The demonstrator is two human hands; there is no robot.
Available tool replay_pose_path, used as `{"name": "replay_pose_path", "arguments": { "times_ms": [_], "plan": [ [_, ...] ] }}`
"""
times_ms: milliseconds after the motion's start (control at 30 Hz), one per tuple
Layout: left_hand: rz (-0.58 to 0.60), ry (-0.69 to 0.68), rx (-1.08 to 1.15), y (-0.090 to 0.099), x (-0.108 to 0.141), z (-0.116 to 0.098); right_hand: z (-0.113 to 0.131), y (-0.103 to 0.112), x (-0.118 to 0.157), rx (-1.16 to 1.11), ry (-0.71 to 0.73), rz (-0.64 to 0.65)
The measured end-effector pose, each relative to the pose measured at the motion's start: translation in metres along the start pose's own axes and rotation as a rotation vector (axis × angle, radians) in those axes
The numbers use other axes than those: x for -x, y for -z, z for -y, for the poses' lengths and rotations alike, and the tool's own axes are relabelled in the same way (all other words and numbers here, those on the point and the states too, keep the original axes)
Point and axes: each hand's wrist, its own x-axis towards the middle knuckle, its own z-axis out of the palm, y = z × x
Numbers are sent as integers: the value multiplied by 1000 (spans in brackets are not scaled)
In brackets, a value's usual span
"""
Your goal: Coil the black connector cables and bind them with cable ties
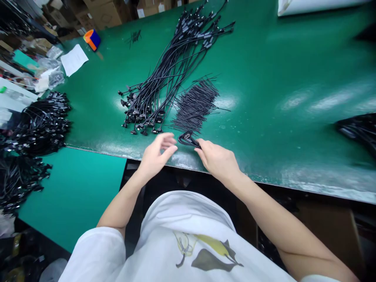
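A coiled black cable with a connector at its end is pinched in my right hand, close to the front edge of the green table. Just left of the coil, my left hand has its fingers apart and holds nothing; it is slightly blurred. Beyond the coil lies a pile of thin black ties. Long black cables are spread in a bundle behind both hands, with connectors at both ends.
Heaps of black cables lie at the left, and more dark cables at the right edge. A paper sheet and an orange-and-blue object rest at the far left. Cardboard boxes stand behind the table.
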Motion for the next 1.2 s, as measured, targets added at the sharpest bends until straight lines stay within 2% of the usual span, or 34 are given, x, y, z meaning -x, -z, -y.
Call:
{"name": "replay_pose_path", "arguments": {
  "times_ms": [67,167,267,300,467,533,600,700,767,833,867,933,1000,1067,1133,1200],
  "plan": [
    [-70,-158,-70,4,-5,7,-4,-3,2,87,40,-3],
    [-63,-380,-152,-5,-14,16,-4,-5,6,117,109,5],
    [-210,-414,-204,-21,-21,22,-2,-4,9,143,105,-18],
    [-223,-415,-225,-25,-23,23,-3,-4,10,148,109,-35],
    [-153,-538,-345,-30,-27,24,-8,1,10,122,149,-134],
    [-168,-540,-388,-31,-26,22,-9,1,9,89,150,-147],
    [-176,-473,-438,-32,-26,21,-9,-1,8,56,139,-140],
    [-97,-341,-482,-30,-31,24,-12,-6,10,34,120,-123],
    [-80,-292,-503,-22,-39,30,-22,-9,14,43,89,-113],
    [-175,-263,-576,-8,-50,36,-43,-7,22,73,14,-97],
    [-246,-243,-635,1,-56,38,-58,-3,27,94,-44,-83],
    [-298,-202,-752,21,-71,45,-97,12,39,150,-204,-52],
    [-287,-127,-835,39,-87,55,-144,37,56,235,-425,-43],
    [-211,-61,-869,54,-102,69,-191,69,74,339,-657,-81],
    [-157,-36,-837,63,-112,81,-234,99,93,422,-838,-138],
    [-134,-29,-781,68,-118,87,-267,116,109,465,-987,-190]
  ]
}}
